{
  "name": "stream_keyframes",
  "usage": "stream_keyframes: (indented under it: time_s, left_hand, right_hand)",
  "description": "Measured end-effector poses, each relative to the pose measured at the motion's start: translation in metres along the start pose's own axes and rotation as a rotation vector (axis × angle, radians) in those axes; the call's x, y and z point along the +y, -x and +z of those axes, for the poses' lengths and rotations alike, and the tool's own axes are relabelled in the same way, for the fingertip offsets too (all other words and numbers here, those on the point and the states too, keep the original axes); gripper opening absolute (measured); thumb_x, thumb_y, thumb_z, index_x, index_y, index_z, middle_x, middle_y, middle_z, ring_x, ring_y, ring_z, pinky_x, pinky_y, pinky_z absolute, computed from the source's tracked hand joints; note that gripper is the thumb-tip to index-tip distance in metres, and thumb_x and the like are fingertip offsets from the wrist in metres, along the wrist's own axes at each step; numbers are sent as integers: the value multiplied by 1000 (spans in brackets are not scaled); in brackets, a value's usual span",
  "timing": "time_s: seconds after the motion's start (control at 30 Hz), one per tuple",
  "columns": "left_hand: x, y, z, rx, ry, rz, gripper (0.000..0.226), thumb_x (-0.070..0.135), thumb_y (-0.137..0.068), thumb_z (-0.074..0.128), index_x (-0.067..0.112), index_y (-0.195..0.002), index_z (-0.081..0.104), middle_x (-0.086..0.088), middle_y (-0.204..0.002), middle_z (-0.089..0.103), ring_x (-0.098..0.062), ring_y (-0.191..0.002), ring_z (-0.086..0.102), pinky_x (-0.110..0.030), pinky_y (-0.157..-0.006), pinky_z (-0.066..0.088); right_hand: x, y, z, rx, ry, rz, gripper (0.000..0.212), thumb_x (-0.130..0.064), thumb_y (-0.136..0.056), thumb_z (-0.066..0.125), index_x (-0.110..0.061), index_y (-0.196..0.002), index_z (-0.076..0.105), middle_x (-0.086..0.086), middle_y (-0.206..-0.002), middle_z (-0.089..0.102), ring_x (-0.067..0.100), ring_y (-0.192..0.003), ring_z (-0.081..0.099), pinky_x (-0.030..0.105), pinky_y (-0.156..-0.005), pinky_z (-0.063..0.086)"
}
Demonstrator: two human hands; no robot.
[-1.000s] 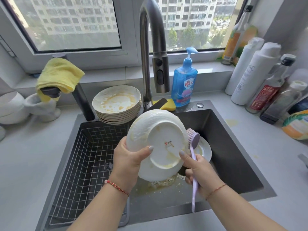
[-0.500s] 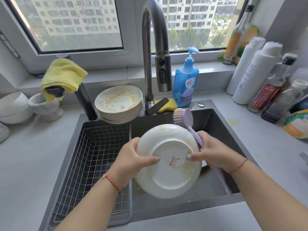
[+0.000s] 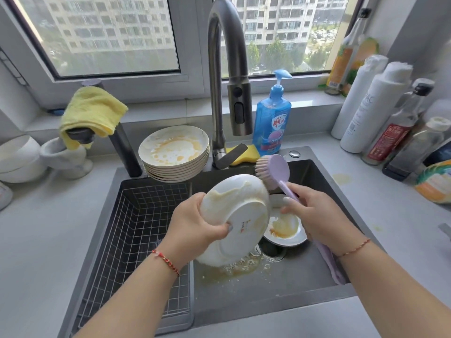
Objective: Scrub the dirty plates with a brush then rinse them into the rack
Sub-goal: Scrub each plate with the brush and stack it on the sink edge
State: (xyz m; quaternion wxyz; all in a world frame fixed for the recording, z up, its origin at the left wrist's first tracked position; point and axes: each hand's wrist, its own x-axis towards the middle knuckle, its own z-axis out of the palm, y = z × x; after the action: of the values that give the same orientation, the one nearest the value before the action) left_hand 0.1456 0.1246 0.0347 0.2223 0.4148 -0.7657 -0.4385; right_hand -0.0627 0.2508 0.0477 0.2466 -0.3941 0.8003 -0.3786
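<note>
Half a second back the plate (image 3: 234,215) lay nearly flat toward the viewer with both thumbs pressed on its underside; now it is tipped up on edge, base turned to the left and streaked with yellow residue, and the right thumb has come off it. Only the left hand (image 3: 195,225) grips it, thumb curled across the foot ring and fingers hidden behind the rim. Its lower edge hangs just above a puddle of yellowish foam on the floor of the sink (image 3: 305,284), close to the drain (image 3: 273,252). The right hand (image 3: 317,215) is wrapped around the handle of the lilac brush (image 3: 275,172), whose bristled head points left and sits at the plate's upper right rim; whether bristles actually touch, I cannot tell. Beneath that hand a second dirty plate (image 3: 285,228) lies in the basin, smeared orange. A stack of dirty plates (image 3: 174,154) waits on the sink's back edge, beside the faucet (image 3: 219,76). To the left, the wire rack (image 3: 136,230) fills the other half of the sink. Behind the faucet stand a blue soap bottle (image 3: 272,118) and a yellow sponge (image 3: 246,153), and a yellow cloth (image 3: 92,111) is draped over a dark post.
</note>
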Motion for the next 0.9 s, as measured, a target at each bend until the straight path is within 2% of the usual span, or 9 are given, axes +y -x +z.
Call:
stream_keyframes:
  time_s: [0.07, 0.13, 0.23, 0.33, 0.43, 0.57, 0.63, 0.7, 0.9]
  left_hand:
    - [-3, 0, -2, 42, 27, -19, 38, 16, -62, 91, 19, -88, 63, 1, -85, 68, -15, -79, 66, -27, -65, 58]
    - [-4, -1, -1, 66, 44, -31, 38, 16, -62, 91, 19, -89, 64, -1, -87, 69, -16, -81, 67, -32, -68, 59]
    - [-3, -2, 3, 95, 12, -36, 37, 16, -62, 90, 20, -85, 62, 1, -83, 68, -17, -78, 67, -34, -67, 58]
    - [0, -5, 13, 110, -78, -24, 35, 17, -65, 87, 24, -79, 57, 9, -74, 63, -13, -71, 61, -16, -58, 48]
    - [4, -4, 20, 90, -34, -38, 38, 10, -71, 84, 20, -96, 57, 12, -80, 60, -10, -76, 58, -7, -61, 44]
    - [1, 5, 9, 113, -27, 3, 33, 15, -63, 89, 17, -78, 60, 3, -74, 64, -8, -65, 58, -15, -54, 46]
    - [1, 8, 5, 119, 3, 26, 35, 14, -62, 90, 18, -79, 61, 2, -77, 65, -7, -69, 61, -13, -56, 49]
    - [2, 8, 3, 116, 9, 37, 35, 14, -62, 90, 20, -82, 62, 3, -80, 66, -8, -73, 62, -12, -57, 49]
    - [-1, 5, 10, 96, -87, -2, 31, 21, -66, 86, 22, -82, 60, 10, -77, 62, -7, -73, 61, -9, -56, 42]
  right_hand:
    - [8, 6, 4, 0, -77, 89, 32, -29, -98, 50, -39, -128, 56, 0, -71, 68, 7, -37, 46, 23, -38, 41]
    - [6, 12, 12, -13, -137, 119, 30, -29, -99, 48, -39, -125, 60, -1, -61, 61, 5, -32, 38, 21, -37, 37]
    - [-18, 25, 22, -9, -76, -3, 38, -21, -99, 47, -39, -131, 55, -14, -55, 51, 0, -39, 42, 17, -42, 37]
    - [-49, 49, 33, -147, 196, -199, 45, -26, -99, 43, -48, -138, 40, -8, -65, 49, 4, -50, 40, 25, -57, 37]
    - [-64, 68, 40, -233, 322, -273, 49, -31, -100, 38, -55, -141, 27, -4, -76, 54, 7, -54, 37, 26, -60, 34]
    - [-41, 34, 13, -99, 191, -18, 42, -25, -100, 43, -43, -138, 45, -10, -63, 50, 0, -53, 50, 15, -51, 36]
    - [-26, 22, 3, -96, 12, 158, 36, -21, -101, 42, -31, -132, 56, -14, -43, 34, 3, -30, 35, 13, -37, 28]
    - [-18, 21, 1, -132, -39, 211, 36, -19, -102, 40, -29, -132, 56, -13, -34, 28, 6, -25, 24, 15, -32, 24]
    - [-59, 45, 19, -196, 48, -97, 41, -25, -99, 44, -48, -132, 49, -19, -46, 47, 1, -36, 39, 9, -41, 30]
